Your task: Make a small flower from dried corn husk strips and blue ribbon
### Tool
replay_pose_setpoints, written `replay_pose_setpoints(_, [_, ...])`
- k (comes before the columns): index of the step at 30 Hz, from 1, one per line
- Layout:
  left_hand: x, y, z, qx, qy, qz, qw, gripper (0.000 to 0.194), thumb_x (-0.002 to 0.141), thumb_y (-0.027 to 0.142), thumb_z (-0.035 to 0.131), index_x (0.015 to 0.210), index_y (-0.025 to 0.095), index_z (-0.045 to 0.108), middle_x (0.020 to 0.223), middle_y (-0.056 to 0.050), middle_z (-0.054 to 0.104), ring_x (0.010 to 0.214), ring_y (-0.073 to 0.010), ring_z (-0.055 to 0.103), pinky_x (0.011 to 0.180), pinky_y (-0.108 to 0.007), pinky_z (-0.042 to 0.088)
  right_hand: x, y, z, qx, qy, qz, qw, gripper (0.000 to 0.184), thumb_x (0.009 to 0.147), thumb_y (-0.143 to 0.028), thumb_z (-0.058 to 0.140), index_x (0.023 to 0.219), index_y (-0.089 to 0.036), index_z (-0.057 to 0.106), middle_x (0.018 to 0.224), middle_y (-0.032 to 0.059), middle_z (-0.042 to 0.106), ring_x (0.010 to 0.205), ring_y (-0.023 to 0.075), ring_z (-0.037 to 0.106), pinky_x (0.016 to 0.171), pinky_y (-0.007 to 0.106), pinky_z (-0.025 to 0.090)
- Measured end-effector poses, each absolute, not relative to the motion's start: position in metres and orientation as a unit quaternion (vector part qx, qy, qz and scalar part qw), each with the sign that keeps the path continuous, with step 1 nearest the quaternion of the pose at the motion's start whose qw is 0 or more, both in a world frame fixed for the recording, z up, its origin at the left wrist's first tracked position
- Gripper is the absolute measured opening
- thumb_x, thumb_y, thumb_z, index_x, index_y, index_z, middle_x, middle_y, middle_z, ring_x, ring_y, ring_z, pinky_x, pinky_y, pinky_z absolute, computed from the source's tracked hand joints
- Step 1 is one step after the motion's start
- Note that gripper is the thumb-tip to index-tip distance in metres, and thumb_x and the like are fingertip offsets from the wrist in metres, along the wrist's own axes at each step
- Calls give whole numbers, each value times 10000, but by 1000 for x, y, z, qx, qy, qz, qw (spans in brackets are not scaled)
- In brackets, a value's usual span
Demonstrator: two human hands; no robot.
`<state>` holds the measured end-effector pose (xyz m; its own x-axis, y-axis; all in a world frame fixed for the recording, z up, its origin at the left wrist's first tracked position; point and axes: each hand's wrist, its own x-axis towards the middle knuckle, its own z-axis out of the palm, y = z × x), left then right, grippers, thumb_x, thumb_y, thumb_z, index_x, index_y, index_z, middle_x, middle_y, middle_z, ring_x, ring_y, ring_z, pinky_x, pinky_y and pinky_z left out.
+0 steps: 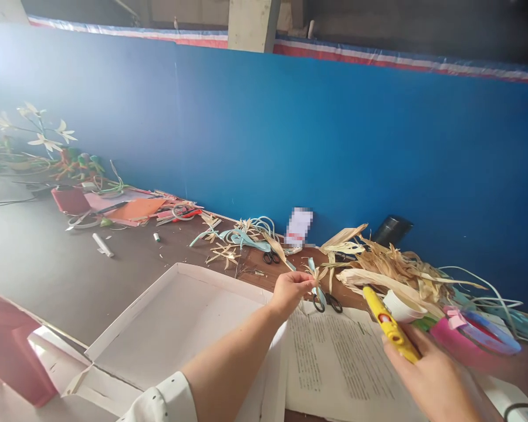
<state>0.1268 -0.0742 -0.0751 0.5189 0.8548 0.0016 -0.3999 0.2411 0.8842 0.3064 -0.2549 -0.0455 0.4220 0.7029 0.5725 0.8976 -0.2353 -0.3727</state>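
Observation:
My left hand (293, 290) is closed in a pinch on a small corn-husk flower (314, 272) with pale and light-blue strips. Just below it, black-handled scissors (333, 302) lie at the top edge of a printed sheet (330, 357). My right hand (431, 369) is wrapped round a yellow glue gun (389, 322) with a red switch, held above the sheet's right side. The gun's tip is apart from the flower. Dried corn husks (391, 266) lie in a heap beyond my right hand.
A white box lid (193, 310) lies under my left forearm. A white cup (405, 306) and a pink-and-blue container (475, 334) stand at right. Behind are more husk flowers (224, 255), a second pair of scissors (270, 257), a black cylinder (392, 230) and a blue partition (317, 135).

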Motion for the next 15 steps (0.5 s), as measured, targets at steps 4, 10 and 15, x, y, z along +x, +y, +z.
replay_pose_setpoints(4, [128,-71,-76,434,259,428,749,408,497,428,811,693,98,673,585,1,562,497,-51,443,516,-215,356,282,-224,-8,-757,-525,-180,345,277,753,-513,550,800,-256,641,728,59,666,655,247,631,543,312,443])
replay_pose_setpoints(10, [136,-65,-67,398,267,444,757,418,495,426,804,699,88,669,585,4,548,510,-43,440,529,-207,358,251,-182,-18,-727,-502,-127,452,418,770,-577,568,918,-201,678,816,91,695,759,260,646,664,329,475])
replay_pose_setpoints(15, [144,-62,-65,404,287,445,746,413,498,426,796,700,89,670,601,-4,554,541,-57,466,549,-213,384,262,-176,-40,-721,-498,-104,471,413,787,-563,558,904,-187,683,845,95,700,769,260,648,667,333,490])
